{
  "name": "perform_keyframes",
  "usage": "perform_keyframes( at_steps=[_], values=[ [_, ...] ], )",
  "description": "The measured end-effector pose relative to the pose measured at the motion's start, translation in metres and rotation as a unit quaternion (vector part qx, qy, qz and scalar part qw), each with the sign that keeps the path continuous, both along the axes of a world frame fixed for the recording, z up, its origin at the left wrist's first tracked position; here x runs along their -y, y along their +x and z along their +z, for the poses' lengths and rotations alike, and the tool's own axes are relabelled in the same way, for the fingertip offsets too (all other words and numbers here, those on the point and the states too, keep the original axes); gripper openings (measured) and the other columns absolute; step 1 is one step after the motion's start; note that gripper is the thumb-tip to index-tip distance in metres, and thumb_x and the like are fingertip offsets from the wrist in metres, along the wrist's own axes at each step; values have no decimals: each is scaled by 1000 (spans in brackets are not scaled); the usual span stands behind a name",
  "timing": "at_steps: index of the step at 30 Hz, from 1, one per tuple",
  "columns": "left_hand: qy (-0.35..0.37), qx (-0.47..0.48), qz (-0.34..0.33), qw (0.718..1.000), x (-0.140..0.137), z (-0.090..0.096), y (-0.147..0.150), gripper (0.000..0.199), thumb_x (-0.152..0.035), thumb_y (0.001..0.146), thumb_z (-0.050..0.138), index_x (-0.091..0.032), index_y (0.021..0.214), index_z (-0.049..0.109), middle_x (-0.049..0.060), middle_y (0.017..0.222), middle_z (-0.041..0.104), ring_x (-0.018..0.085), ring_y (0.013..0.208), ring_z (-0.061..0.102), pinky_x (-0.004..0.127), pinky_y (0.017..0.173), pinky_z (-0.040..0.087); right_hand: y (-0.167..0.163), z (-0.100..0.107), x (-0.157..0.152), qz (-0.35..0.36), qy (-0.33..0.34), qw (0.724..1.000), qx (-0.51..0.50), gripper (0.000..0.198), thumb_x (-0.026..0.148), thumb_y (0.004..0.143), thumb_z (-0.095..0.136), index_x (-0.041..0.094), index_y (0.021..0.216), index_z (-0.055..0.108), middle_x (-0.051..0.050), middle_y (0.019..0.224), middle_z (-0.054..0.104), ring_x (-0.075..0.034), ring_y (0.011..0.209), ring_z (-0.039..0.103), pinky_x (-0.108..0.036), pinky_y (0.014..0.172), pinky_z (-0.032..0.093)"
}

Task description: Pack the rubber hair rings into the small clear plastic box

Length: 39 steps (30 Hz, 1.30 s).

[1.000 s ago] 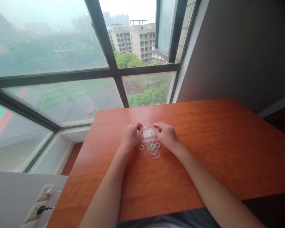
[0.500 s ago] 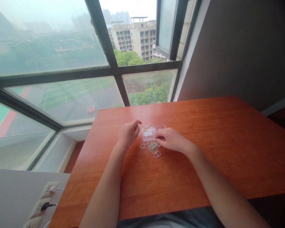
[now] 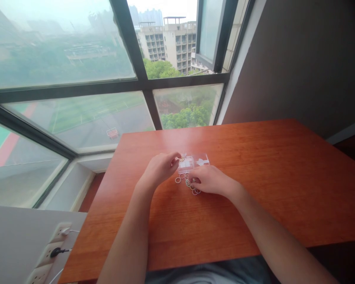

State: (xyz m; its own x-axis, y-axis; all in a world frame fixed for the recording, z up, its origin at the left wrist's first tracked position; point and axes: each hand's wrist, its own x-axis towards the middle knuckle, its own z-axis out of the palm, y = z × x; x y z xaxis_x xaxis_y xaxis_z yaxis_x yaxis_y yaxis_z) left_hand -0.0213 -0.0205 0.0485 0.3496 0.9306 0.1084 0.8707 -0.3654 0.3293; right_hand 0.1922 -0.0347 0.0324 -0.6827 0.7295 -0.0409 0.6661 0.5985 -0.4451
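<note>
A clear plastic box (image 3: 185,167) lies on the table with its transparent lid (image 3: 201,159) folded out to the right. Some small rings (image 3: 182,158) sit in its far left corner. My left hand (image 3: 162,167) reaches to that corner, thumb and forefinger pinched at the rings; whatever is between the fingertips is too small to make out. In front of the box is a loose pile of pale rings (image 3: 196,192). Over this pile my right hand (image 3: 210,179) is closed, its fingertips pinching at a ring and covering part of the pile.
The reddish-brown wooden table (image 3: 254,157) extends around the box. Beyond its far edge stand large windows (image 3: 186,104), one pane swung outward. At lower left, wall sockets (image 3: 49,252) hold plugs and cables. A grey wall (image 3: 290,59) rises at the right.
My left hand has moved right, to the rings in the box's corner. My right hand has come away from the box's right side, nearer to me and over the loose rings.
</note>
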Motion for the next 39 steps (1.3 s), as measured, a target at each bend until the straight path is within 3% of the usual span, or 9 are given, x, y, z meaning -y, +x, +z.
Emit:
perform_keyframes(
  at_steps=[6,12,18,23,34,39],
  values=[
    [-7,-1,-13,1000,1,0,1,27,-24,84,47,-25,104,66,0,76,69,14,61,57,23,57,33,1,3,-2,1,-8,999,31,15,19,83,55,21,74,66,-1,77,70,-14,70,58,-23,59,30],
    [-8,-13,-39,999,6,7,7,16,-19,79,50,-22,83,65,1,79,68,13,61,52,23,54,30,5,1,-4,-3,-55,998,-24,16,18,84,53,22,76,66,1,74,70,-11,67,58,-22,60,32],
    [-88,-56,-80,991,19,12,26,15,-15,76,51,-21,74,65,1,72,67,12,57,50,24,52,27,18,-1,-16,-52,-31,994,-86,13,17,81,56,20,78,69,2,68,64,-10,62,53,-21,58,31],
    [-114,-88,-135,980,26,10,43,17,-14,77,52,-21,73,67,3,71,67,13,57,51,24,52,26,26,-2,-24,-105,-11,987,-119,10,20,80,59,19,76,68,4,61,58,-9,57,48,-21,55,29],
    [-131,-133,-144,972,26,4,48,16,-22,79,55,-19,65,62,4,67,66,14,54,49,26,49,23,25,-5,-26,-124,0,983,-138,9,19,78,61,19,78,70,4,61,58,-9,57,48,-21,55,29],
    [-144,-145,-137,969,25,0,50,18,-16,77,50,-18,64,63,5,67,66,14,54,49,27,49,22,25,-5,-26,-130,1,982,-137,9,19,77,61,19,78,70,4,61,59,-9,57,49,-21,55,29]
  ],
)
